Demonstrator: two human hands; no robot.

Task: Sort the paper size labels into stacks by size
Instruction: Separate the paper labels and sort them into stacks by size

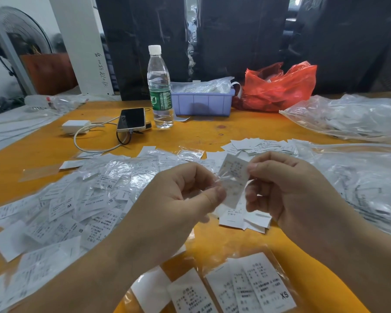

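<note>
bright even light, glare on plastic sleeves [122, 175], edges warped and blurred.

one bottle [159, 86], one phone [131, 119], two hands [181, 195]

Both forearms reach forward and inward, hands raised and close together. Left hand [185, 190]: fingers curled, thumb pressed toward the fingertips in a pinch. Right hand [287, 188]: fingers curled inward, thumb and forefinger pinching.
</note>
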